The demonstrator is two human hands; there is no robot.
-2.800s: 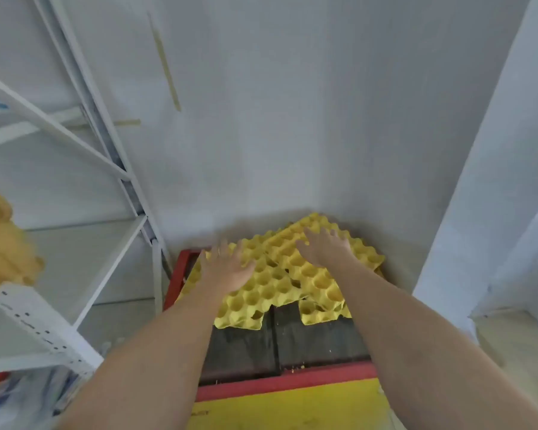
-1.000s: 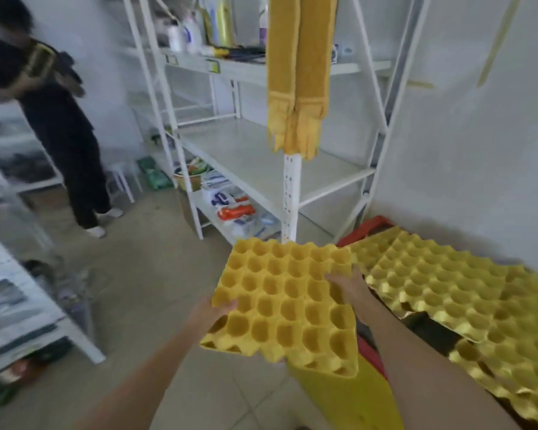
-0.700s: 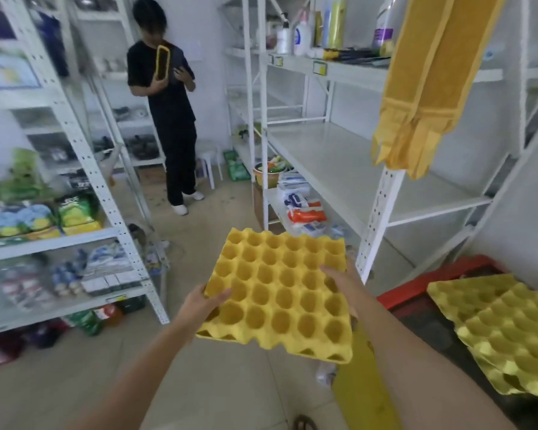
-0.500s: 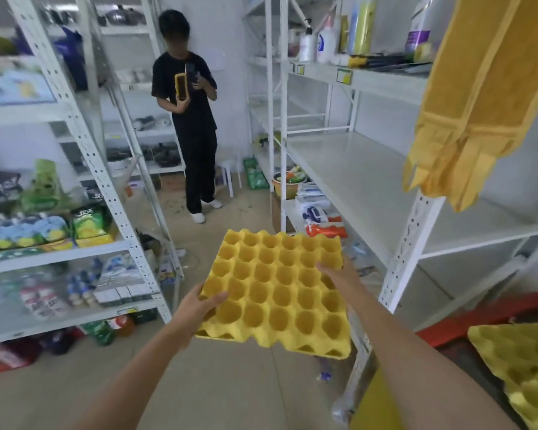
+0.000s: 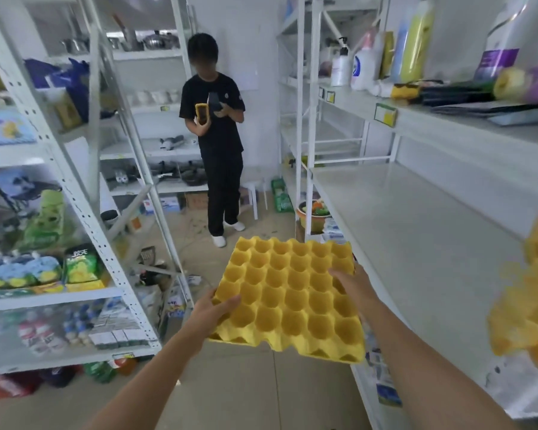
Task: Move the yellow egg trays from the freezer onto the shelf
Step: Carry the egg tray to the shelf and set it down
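Note:
I hold a yellow egg tray (image 5: 288, 296) flat in front of me, cups facing up. My left hand (image 5: 210, 313) grips its near left corner. My right hand (image 5: 353, 285) holds its right edge, thumb on top. The tray hangs over the aisle floor, just left of a white metal shelf (image 5: 416, 231) whose middle board is bare. The freezer and the other trays are out of view.
A person in black (image 5: 219, 135) stands in the aisle ahead, holding a phone. Stocked white racks (image 5: 59, 212) line the left. Bottles (image 5: 385, 54) sit on the upper right shelf. A yellow cloth (image 5: 534, 299) hangs blurred at the right edge. A basket (image 5: 314, 214) stands under the shelf.
I lifted one tray off the freezer pile and turned left. The freezer has left the view, and the tray now sits beside the bare shelf board.

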